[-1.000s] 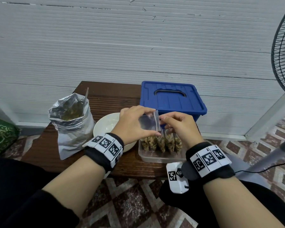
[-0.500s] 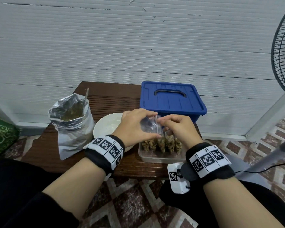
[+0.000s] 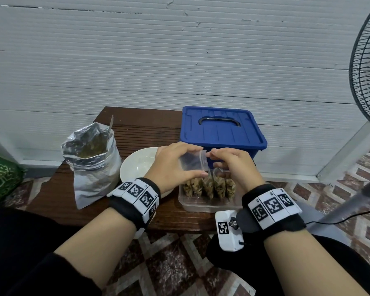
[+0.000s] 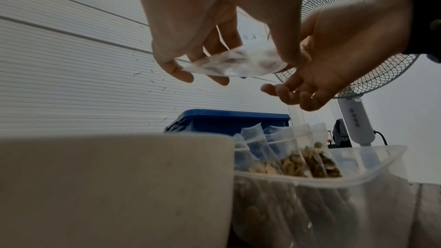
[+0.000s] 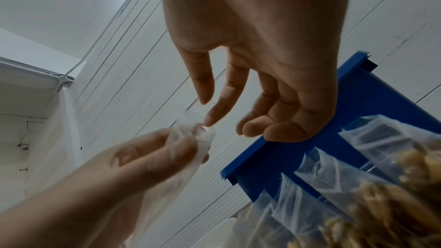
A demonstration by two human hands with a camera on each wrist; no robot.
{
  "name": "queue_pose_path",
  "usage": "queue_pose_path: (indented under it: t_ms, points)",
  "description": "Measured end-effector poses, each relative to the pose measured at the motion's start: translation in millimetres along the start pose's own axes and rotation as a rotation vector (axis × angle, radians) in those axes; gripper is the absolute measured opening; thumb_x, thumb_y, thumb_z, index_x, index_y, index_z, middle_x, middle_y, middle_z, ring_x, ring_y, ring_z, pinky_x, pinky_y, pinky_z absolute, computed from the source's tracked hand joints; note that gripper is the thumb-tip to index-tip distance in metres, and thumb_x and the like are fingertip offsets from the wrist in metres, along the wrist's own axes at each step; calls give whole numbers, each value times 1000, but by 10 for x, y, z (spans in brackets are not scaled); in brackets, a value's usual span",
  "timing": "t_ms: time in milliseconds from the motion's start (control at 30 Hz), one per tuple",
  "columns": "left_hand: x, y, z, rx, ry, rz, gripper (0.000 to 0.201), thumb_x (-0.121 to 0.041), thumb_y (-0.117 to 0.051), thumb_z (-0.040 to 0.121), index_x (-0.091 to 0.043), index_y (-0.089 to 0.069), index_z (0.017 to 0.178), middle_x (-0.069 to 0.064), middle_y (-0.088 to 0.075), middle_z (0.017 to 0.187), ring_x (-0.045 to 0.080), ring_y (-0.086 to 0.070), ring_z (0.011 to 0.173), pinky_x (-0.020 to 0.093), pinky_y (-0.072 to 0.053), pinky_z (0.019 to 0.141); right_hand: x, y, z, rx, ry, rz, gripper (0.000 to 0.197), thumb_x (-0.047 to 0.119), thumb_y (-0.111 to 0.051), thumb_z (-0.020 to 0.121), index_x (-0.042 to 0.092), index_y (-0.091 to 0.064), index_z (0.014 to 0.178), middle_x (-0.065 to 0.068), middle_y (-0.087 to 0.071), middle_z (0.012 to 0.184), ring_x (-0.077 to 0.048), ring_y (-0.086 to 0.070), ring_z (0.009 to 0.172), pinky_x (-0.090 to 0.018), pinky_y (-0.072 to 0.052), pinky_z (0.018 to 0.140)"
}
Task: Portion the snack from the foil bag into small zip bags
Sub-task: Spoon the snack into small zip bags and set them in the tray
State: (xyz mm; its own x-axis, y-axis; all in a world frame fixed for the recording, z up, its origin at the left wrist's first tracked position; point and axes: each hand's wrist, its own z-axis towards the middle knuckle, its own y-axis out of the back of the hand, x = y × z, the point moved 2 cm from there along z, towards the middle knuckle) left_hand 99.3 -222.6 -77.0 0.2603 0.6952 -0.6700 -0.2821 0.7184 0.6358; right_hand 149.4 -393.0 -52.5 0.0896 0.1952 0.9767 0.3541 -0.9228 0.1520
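White ribbed wall panels point(image 3: 179, 67) close off the back of the scene, with patterned brown and white floor tiles point(image 3: 165, 265) below and a standing fan point(image 3: 367, 67) at the right edge. Against the wall sits a small dark wooden worktop point(image 3: 141, 129) with grooved slats. On it are one open foil bag point(image 3: 94, 165) at the left, with snack showing inside and a spoon handle point(image 3: 111, 124) poking out, one white bowl point(image 3: 137, 165) beside it, one blue lidded box point(image 3: 220, 129) at the back right, and one clear plastic tub point(image 3: 203, 205) at the front right. About five filled zip bags point(image 3: 209, 185) stand upright in a row in the tub.

Above the tub, the left hand point(image 3: 171, 165) pinches one empty small zip bag point(image 3: 192, 161) between thumb and curled fingers, a closed grip. The right hand point(image 3: 233, 165) is just beside it, index fingertip at the bag's mouth edge; its other fingers are loosely curled, and whether the thumb pinches the bag cannot be told.
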Motion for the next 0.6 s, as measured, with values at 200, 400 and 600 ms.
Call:
queue_pose_path:
  t_ms: [200,400,600]
  points:
    - [-57,59,-4,-52,-3,-74,50,-62,-74,64,-32,-70,104,-17,-67,102,3,-58,102,40,-47,94,32,-19,-17,4,55,-132,11,20,-72,82,17,-69,92,-8,-71,91,-19,-67,85,-30,-55,71]
    - [-69,94,-9,-50,35,-82,38,-49,-78,66,-33,-72,99,-18,-67,98,-2,-56,101,18,-42,91,40,-33,-19,-45,70,-148,16,12,-70,83,17,-65,96,-17,-71,90,-30,-68,86,-38,-56,79]
    - [-49,151,-24,-73,65,-92,49,-51,-79,61,-33,-71,106,-17,-63,104,0,-54,105,16,-40,94,47,-88,12,-22,100,-164,19,17,-74,81,18,-64,97,-7,-69,79,-17,-66,75,-31,-55,72]
